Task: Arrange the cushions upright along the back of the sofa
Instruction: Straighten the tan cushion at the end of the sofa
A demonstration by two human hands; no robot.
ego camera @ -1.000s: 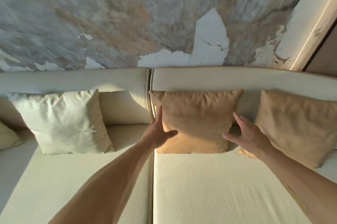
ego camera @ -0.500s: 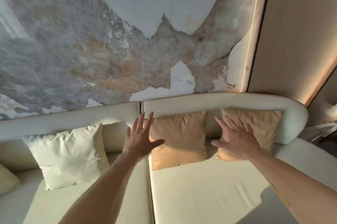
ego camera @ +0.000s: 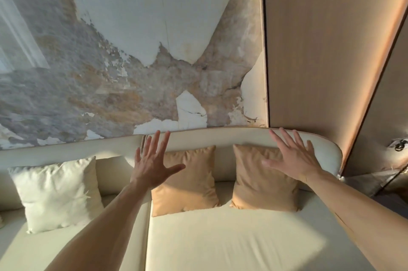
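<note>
Three cushions stand upright against the back of the cream sofa point(ego camera: 220, 239): a white cushion point(ego camera: 57, 193) at the left, a tan cushion point(ego camera: 189, 182) in the middle and a second tan cushion point(ego camera: 260, 184) to its right. My left hand point(ego camera: 152, 164) is raised in front of the middle cushion's left edge, fingers spread, holding nothing. My right hand point(ego camera: 291, 160) hovers in front of the right cushion's upper corner, also spread and empty. Neither hand touches a cushion.
The sofa's curved backrest point(ego camera: 220, 138) runs under a marbled wall point(ego camera: 110, 72). A wooden panel point(ego camera: 320, 61) rises at the right. A side table with a small object point(ego camera: 397, 144) stands beyond the sofa's right end.
Both hands have left the middle tan cushion and lifted up and back, fingers spread. The view has pulled away from the sofa and tilted upward.
</note>
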